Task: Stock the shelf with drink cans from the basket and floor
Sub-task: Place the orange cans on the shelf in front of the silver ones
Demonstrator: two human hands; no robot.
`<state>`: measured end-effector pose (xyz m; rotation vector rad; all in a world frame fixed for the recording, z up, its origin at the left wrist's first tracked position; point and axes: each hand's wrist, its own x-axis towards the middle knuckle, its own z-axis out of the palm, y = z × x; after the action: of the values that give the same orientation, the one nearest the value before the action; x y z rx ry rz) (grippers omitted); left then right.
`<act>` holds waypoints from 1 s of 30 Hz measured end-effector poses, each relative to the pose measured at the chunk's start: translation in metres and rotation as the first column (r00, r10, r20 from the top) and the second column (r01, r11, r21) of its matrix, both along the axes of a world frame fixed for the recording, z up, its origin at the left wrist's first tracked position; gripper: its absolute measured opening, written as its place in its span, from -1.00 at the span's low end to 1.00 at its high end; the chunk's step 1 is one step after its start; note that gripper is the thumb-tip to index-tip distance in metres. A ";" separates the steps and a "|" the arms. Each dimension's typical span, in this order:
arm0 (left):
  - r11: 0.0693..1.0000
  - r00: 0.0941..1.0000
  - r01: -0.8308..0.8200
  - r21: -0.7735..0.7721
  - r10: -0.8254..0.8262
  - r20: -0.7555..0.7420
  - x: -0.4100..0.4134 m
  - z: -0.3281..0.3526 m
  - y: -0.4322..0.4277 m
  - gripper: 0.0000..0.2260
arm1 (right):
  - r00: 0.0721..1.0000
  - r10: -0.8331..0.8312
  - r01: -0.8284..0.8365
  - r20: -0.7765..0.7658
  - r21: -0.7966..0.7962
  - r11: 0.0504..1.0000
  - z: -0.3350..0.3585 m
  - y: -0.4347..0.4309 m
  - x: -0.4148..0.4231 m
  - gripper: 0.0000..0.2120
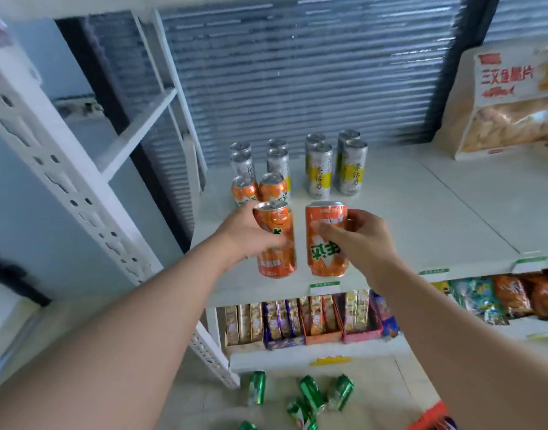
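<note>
Left orange can (277, 243) gripped by left hand (251, 234), right orange can (325, 246) by right hand (359, 240). Both upright, tops up, side by side near shelf (421, 212) front edge, bases perhaps touching it. Green cans (310, 395) toppled on floor (384, 395). Basket (434, 412) contents unseen.

Both my bare forearms are stretched forward, angling in toward each other. My left hand (248, 235) is wrapped round the left orange can (277, 259), and my right hand (359, 240) grips the right orange can (325, 256) up near its top, fingers (353, 218) curled behind and thumb in front.
</note>
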<state>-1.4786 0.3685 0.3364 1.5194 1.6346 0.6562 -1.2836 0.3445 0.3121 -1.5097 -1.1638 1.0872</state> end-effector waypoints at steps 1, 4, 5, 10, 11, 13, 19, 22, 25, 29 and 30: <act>1.000 1.000 -0.022 0.011 0.022 0.000 -0.010 -0.003 0.001 -0.30 | 1.000 0.013 -0.013 0.002 -0.003 1.000 -0.004 0.007 -0.010 -0.66; 0.996 0.997 -0.075 0.045 0.076 -0.015 -0.031 -0.017 0.003 -0.38 | 1.000 0.030 -0.030 0.002 0.000 1.000 -0.017 0.022 -0.031 -0.56; 0.994 0.995 -0.091 0.056 0.093 -0.028 -0.038 -0.024 0.006 -0.38 | 1.000 0.031 -0.031 0.002 0.006 0.999 -0.022 0.027 -0.036 -0.56; 0.986 0.984 -0.146 0.079 0.153 -0.088 -0.057 -0.057 0.020 -0.32 | 0.998 0.034 -0.035 0.055 0.013 0.999 -0.047 0.043 -0.044 -0.54; 0.985 0.983 -0.146 0.087 0.155 -0.101 -0.058 -0.063 0.023 -0.31 | 0.998 0.032 -0.033 0.058 0.011 0.999 -0.051 0.045 -0.044 -0.49; 0.979 0.979 -0.161 0.127 0.175 -0.105 -0.060 -0.070 0.026 -0.30 | 0.997 0.030 -0.031 0.065 0.021 0.999 -0.058 0.047 -0.042 -0.44; 0.967 0.978 -0.133 0.219 0.164 -0.128 -0.056 -0.082 0.031 -0.29 | 0.997 0.037 -0.042 0.072 0.065 0.997 -0.076 0.050 -0.039 -0.37; 0.989 0.988 -0.064 0.133 0.081 -0.128 -0.064 -0.077 0.032 -0.28 | 0.987 0.063 -0.075 0.144 0.075 0.994 -0.079 0.051 -0.038 -0.33; 0.997 0.994 -0.025 0.068 0.033 -0.108 -0.073 -0.056 0.032 -0.32 | 0.961 0.078 -0.101 0.267 0.075 0.992 -0.075 0.054 -0.038 -0.23; 0.994 0.969 0.106 0.039 -0.094 -0.230 -0.072 -0.022 0.039 -0.39 | 0.915 0.094 -0.149 0.393 0.111 0.983 -0.054 0.059 -0.041 -0.12; 0.988 0.939 0.153 0.024 -0.138 -0.316 -0.070 -0.017 0.041 -0.39 | 0.881 0.101 -0.176 0.463 0.123 0.977 -0.049 0.060 -0.041 -0.18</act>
<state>-1.5488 0.4096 0.3194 1.8340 1.7248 0.3886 -1.3248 0.4050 0.2628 -1.6172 -1.6644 0.7196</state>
